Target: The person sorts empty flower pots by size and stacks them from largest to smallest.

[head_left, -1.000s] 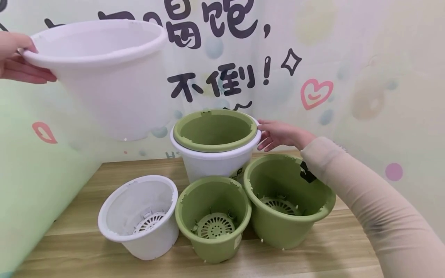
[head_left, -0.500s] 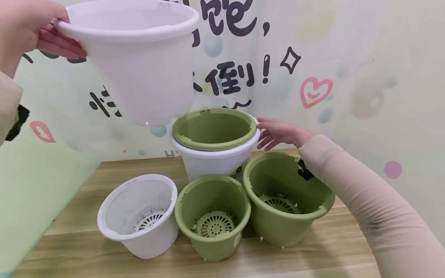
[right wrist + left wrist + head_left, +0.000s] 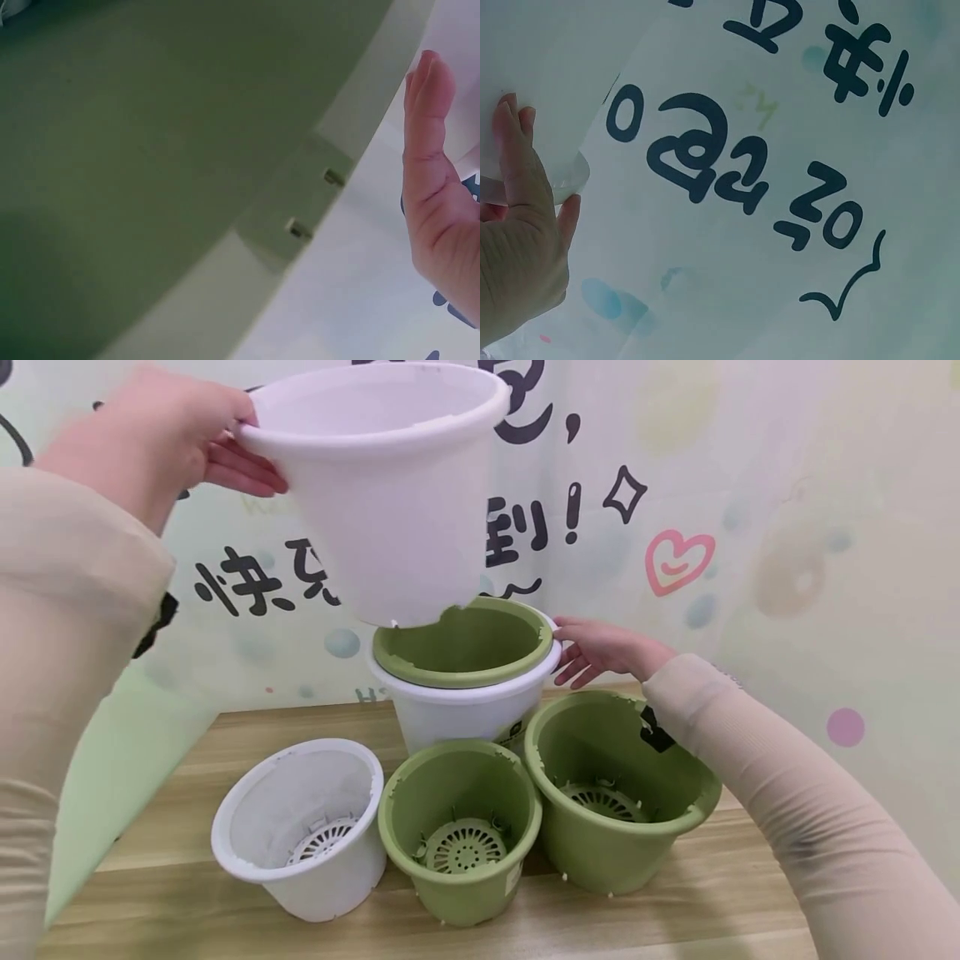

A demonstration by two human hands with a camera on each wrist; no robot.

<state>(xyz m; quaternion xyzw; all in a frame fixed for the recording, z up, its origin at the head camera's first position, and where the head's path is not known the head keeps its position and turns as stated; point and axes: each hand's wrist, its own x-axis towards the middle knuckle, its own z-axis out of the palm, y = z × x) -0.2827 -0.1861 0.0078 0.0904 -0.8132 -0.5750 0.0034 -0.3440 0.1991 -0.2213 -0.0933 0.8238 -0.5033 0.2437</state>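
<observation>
My left hand (image 3: pixel 180 443) pinches the rim of a large white flowerpot (image 3: pixel 397 518), thumb on top and fingers beneath, and holds it raised and upright. In the head view the pot's base overlaps the back left rim of a green flowerpot (image 3: pixel 480 647), hiding part of it. That green pot sits nested in another white flowerpot (image 3: pixel 442 714) on the table. My right hand (image 3: pixel 603 647) rests against the right side of this stack's rim, its fingers loosely extended. In the left wrist view, the left hand (image 3: pixel 525 217) shows at the held pot's rim.
In front of the stack stand a smaller white pot (image 3: pixel 300 818), a small green pot (image 3: pixel 461 835) and a larger green pot (image 3: pixel 622 793), all with slotted bottoms. They share a wooden table (image 3: pixel 180 893). Behind is a wall (image 3: pixel 750 510) with printed writing.
The left hand has carried the large white flowerpot rightward from the far left, toward above the stack. My right hand and the pots on the table have stayed where they were.
</observation>
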